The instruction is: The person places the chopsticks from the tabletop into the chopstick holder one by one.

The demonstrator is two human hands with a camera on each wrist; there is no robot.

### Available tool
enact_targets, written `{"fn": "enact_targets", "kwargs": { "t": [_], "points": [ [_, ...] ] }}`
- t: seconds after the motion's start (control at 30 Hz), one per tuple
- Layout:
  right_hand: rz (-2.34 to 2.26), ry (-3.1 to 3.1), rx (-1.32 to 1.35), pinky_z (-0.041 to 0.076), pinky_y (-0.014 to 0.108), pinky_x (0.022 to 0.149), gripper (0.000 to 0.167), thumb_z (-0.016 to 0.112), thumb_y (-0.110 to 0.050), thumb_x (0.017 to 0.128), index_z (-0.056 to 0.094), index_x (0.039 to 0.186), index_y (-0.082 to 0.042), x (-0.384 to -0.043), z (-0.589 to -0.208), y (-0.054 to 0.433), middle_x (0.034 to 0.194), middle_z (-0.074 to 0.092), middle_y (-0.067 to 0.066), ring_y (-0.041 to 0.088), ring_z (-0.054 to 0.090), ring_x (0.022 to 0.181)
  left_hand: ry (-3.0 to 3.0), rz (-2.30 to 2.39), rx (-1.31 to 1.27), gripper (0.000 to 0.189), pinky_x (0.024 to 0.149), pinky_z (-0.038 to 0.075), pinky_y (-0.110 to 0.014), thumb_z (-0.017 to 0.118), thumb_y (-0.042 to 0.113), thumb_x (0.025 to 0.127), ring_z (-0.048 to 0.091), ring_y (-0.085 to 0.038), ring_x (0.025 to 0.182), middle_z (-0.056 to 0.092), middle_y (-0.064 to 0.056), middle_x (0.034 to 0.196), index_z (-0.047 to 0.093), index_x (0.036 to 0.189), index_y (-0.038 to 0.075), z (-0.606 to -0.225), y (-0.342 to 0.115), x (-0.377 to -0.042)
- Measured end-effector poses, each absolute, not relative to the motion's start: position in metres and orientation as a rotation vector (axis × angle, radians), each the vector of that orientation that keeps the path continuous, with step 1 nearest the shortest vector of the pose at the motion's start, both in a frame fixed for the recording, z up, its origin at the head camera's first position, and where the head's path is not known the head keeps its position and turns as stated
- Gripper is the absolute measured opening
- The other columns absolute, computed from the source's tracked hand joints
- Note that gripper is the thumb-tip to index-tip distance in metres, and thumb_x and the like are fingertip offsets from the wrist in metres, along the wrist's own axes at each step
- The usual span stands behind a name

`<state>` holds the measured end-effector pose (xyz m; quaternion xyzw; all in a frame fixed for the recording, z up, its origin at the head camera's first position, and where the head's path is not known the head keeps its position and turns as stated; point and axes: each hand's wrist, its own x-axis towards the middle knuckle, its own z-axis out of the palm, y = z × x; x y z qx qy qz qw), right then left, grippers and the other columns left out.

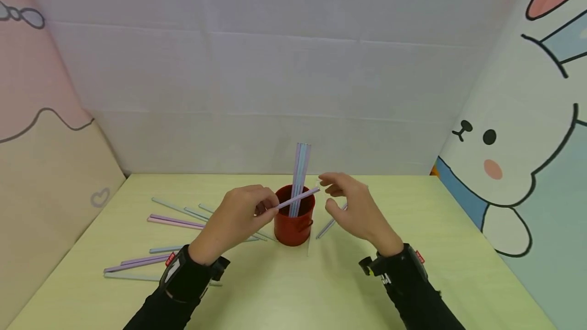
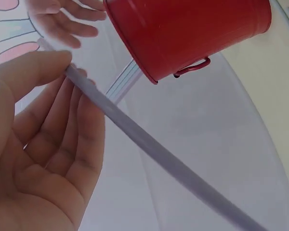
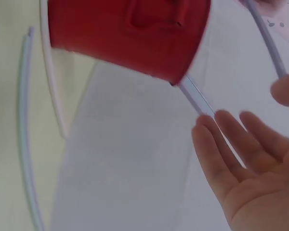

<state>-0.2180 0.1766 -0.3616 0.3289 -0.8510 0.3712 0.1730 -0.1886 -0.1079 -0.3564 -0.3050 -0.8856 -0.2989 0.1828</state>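
My left hand [image 1: 243, 214] pinches a light purple straw [image 1: 300, 196] between thumb and fingers, and the straw slants across the mouth of a small red bucket [image 1: 291, 232]. Several purple and pale blue straws [image 1: 300, 164] stand upright in the bucket. To the right of the bucket my right hand [image 1: 359, 210] is raised with its fingers spread and loosely bent, nothing in them. In the right wrist view its fingertips [image 3: 204, 122] overlap the straws that stick out of the bucket. A small loop handle [image 2: 195, 67] shows on the bucket's side.
Loose straws lie left of the bucket: pale green [image 1: 130, 276], purple [image 1: 137, 264], pink and purple [image 1: 176, 223]. Beside the bucket on the right are a whitish straw [image 3: 53, 91] and a pair of thin straws [image 3: 24, 120]. A white sheet [image 1: 275, 75] closes the table's back.
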Motion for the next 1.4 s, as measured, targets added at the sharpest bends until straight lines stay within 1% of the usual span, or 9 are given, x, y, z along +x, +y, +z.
{"fn": "enact_targets", "kwargs": {
  "t": [0.17, 0.33, 0.43, 0.57, 0.7, 0.87, 1.03, 1.23, 1.4],
  "points": [
    [1.314, -2.439, 0.821, 0.056, 0.051, 0.105, 0.051, 0.069, -0.006, 0.099, 0.054, 0.147, 0.001, -0.226, -0.384, 0.167, 0.139, 0.064, 0.020, 0.040, 0.067, 0.121, -2.402, -1.026, -0.798, 0.010, 0.072, 0.060, -0.024, 0.083, 0.011, 0.094, 0.067, -0.002, 0.076, 0.074, 0.009, 0.090, 0.077, 0.101, 0.014, -0.352, -0.110, -0.193],
    [1.506, -2.577, 0.724, 0.048, 0.054, 0.114, 0.074, 0.079, -0.025, 0.096, 0.041, 0.157, -0.005, -0.228, -0.403, 0.154, 0.154, 0.053, 0.015, 0.037, 0.056, 0.137, -2.276, -1.194, -0.685, 0.014, 0.076, 0.063, -0.027, 0.082, 0.012, 0.095, 0.072, -0.008, 0.079, 0.078, 0.004, 0.094, 0.078, 0.109, 0.012, -0.346, -0.108, -0.195],
    [1.594, -2.613, 0.691, 0.046, 0.057, 0.116, 0.085, 0.084, -0.029, 0.093, 0.036, 0.160, -0.006, -0.228, -0.412, 0.147, 0.156, 0.051, 0.014, 0.035, 0.052, 0.141, -2.211, -1.259, -0.637, 0.015, 0.079, 0.062, -0.026, 0.081, 0.013, 0.096, 0.073, -0.009, 0.083, 0.078, 0.003, 0.097, 0.078, 0.110, 0.011, -0.343, -0.107, -0.196],
    [1.616, -2.644, 0.692, 0.049, 0.057, 0.113, 0.093, 0.089, -0.030, 0.088, 0.036, 0.160, -0.008, -0.228, -0.422, 0.140, 0.153, 0.054, 0.011, 0.033, 0.053, 0.139, -2.150, -1.353, -0.601, 0.015, 0.081, 0.061, -0.023, 0.080, 0.014, 0.097, 0.073, -0.012, 0.086, 0.078, 0.001, 0.099, 0.078, 0.111, 0.010, -0.344, -0.106, -0.197],
    [1.579, -2.651, 0.705, 0.053, 0.053, 0.109, 0.091, 0.092, -0.029, 0.086, 0.040, 0.158, -0.010, -0.229, -0.431, 0.135, 0.148, 0.057, 0.008, 0.030, 0.055, 0.136, -2.115, -1.418, -0.575, 0.016, 0.081, 0.060, -0.023, 0.079, 0.015, 0.098, 0.072, -0.014, 0.087, 0.078, -0.001, 0.100, 0.077, 0.112, 0.009, -0.348, -0.105, -0.198],
    [1.566, -2.621, 0.690, 0.055, 0.052, 0.106, 0.087, 0.091, -0.023, 0.086, 0.043, 0.157, -0.008, -0.230, -0.439, 0.130, 0.146, 0.059, 0.009, 0.030, 0.057, 0.133, -2.106, -1.495, -0.518, 0.017, 0.083, 0.059, -0.022, 0.077, 0.019, 0.100, 0.071, -0.014, 0.089, 0.078, -0.002, 0.102, 0.076, 0.114, 0.009, -0.354, -0.106, -0.203],
    [1.564, -2.605, 0.714, 0.056, 0.051, 0.105, 0.086, 0.091, -0.023, 0.086, 0.044, 0.156, -0.008, -0.230, -0.441, 0.128, 0.145, 0.060, 0.008, 0.029, 0.058, 0.132, -2.065, -1.626, -0.455, 0.019, 0.083, 0.059, -0.024, 0.076, 0.021, 0.101, 0.071, -0.015, 0.089, 0.076, -0.004, 0.102, 0.074, 0.117, 0.010, -0.346, -0.103, -0.210],
    [1.544, -2.608, 0.721, 0.057, 0.052, 0.104, 0.085, 0.090, -0.023, 0.087, 0.044, 0.156, -0.008, -0.231, -0.443, 0.129, 0.145, 0.060, 0.009, 0.030, 0.059, 0.131, -2.023, -1.695, -0.466, 0.022, 0.084, 0.060, -0.029, 0.075, 0.023, 0.102, 0.071, -0.018, 0.090, 0.075, -0.005, 0.103, 0.073, 0.119, 0.010, -0.331, -0.093, -0.234],
    [1.537, -2.614, 0.727, 0.056, 0.052, 0.105, 0.085, 0.089, -0.024, 0.088, 0.043, 0.157, -0.008, -0.231, -0.441, 0.130, 0.146, 0.060, 0.009, 0.030, 0.059, 0.132, -2.073, -1.692, -0.444, 0.021, 0.080, 0.060, -0.031, 0.075, 0.023, 0.102, 0.073, -0.019, 0.088, 0.076, -0.006, 0.103, 0.073, 0.117, 0.010, -0.335, -0.084, -0.258]
  ]
}}
